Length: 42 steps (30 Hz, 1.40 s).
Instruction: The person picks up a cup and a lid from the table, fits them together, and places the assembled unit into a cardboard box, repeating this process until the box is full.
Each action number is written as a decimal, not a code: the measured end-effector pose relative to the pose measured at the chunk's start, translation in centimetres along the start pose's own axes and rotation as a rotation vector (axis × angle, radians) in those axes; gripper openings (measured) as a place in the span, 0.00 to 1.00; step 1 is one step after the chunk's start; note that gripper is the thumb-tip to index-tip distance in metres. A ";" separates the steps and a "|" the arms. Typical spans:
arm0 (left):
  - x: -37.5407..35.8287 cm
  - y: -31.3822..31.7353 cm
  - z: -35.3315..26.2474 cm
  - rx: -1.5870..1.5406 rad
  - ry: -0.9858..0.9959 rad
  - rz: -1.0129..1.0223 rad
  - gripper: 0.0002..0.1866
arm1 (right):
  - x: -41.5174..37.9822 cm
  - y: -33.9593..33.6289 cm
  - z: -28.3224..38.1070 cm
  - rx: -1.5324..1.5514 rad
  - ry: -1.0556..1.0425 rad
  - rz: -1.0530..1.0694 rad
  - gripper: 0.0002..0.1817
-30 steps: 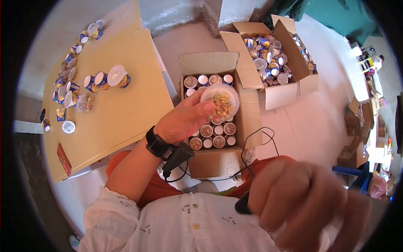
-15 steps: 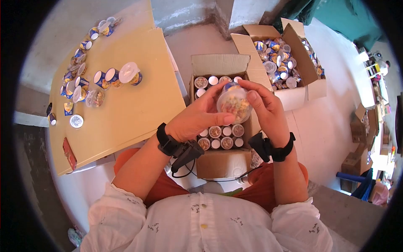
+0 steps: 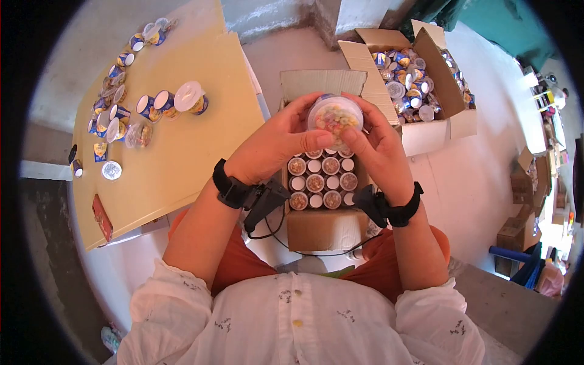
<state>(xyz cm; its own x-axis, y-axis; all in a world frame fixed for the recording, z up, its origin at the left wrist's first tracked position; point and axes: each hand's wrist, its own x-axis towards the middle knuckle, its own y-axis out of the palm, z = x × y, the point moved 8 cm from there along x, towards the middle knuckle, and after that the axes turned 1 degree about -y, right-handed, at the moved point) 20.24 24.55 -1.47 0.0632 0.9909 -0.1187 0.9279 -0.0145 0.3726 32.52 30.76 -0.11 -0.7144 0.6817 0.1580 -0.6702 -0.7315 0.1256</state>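
Note:
A clear-lidded cup [image 3: 333,117] with colourful pieces inside is held between both my hands. My left hand [image 3: 278,141] wraps its left side, the thumb lying across its lower edge. On the right side my right hand [image 3: 378,146] grips it, thumb pressed near the bottom of the lid. Beneath them stands an open cardboard box [image 3: 325,232] packed with rows of upright cups [image 3: 315,182], some with clear lids and some showing white round ends. My hands hide the box's upper part.
On the left, a yellow table [image 3: 182,164] bears blue cups [image 3: 164,102], lidded cups, a white round lid [image 3: 112,170] and a red phone-like object [image 3: 102,217]. Another open carton [image 3: 426,137] full of loose cups is at the upper right. Boxes [image 3: 514,234] stand far right.
The held cup has moved slightly up and left, its lid now turned more towards the camera. My right thumb has shifted down onto the lid's lower edge.

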 end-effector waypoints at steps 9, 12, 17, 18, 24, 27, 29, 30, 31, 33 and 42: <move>-0.2 -1.0 1.0 0.095 0.006 -0.049 0.43 | -0.4 0.5 -0.9 0.061 0.038 -0.026 0.26; -0.1 -0.9 1.2 0.077 0.001 -0.030 0.41 | -0.3 0.4 -1.3 0.044 0.060 -0.032 0.25; 0.1 -0.8 2.7 0.015 -0.116 0.008 0.39 | -0.8 -0.1 -4.3 0.086 0.140 -0.100 0.25; 0.0 -1.2 3.5 0.026 -0.173 -0.015 0.38 | -0.9 -0.3 -5.8 0.107 0.199 -0.118 0.25; -1.0 -4.9 3.7 -0.228 -0.168 -0.409 0.27 | -1.5 -1.5 -13.4 0.019 0.397 -0.170 0.25; -0.2 -7.1 3.2 -0.389 -0.022 -0.382 0.22 | -2.1 -1.9 -17.4 -0.036 0.474 -0.180 0.25; -0.5 -8.4 2.2 -0.378 0.033 -0.425 0.20 | -2.5 -1.6 -20.1 0.079 0.571 -0.229 0.24; -0.7 -9.1 1.5 -0.361 0.088 -0.461 0.19 | -2.4 -1.7 -21.7 0.096 0.573 -0.246 0.23; -1.0 -9.6 1.0 -0.363 0.088 -0.467 0.19 | -2.2 -1.6 -23.3 0.096 0.577 -0.240 0.23; -2.1 -11.0 -1.5 -0.283 0.282 -0.512 0.17 | -2.2 -1.9 -26.1 0.134 0.571 -0.321 0.23; -4.5 -12.9 -2.8 -0.282 0.300 -0.612 0.16 | -2.5 -2.0 -37.2 0.070 0.718 -0.337 0.25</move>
<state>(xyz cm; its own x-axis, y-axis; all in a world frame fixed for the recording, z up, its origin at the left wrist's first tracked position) 6.92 20.63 -3.19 -0.5763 0.8053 -0.1393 0.6326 0.5475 0.5478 28.12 31.09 -37.20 -0.4462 0.6929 -0.5664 -0.8763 -0.4668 0.1194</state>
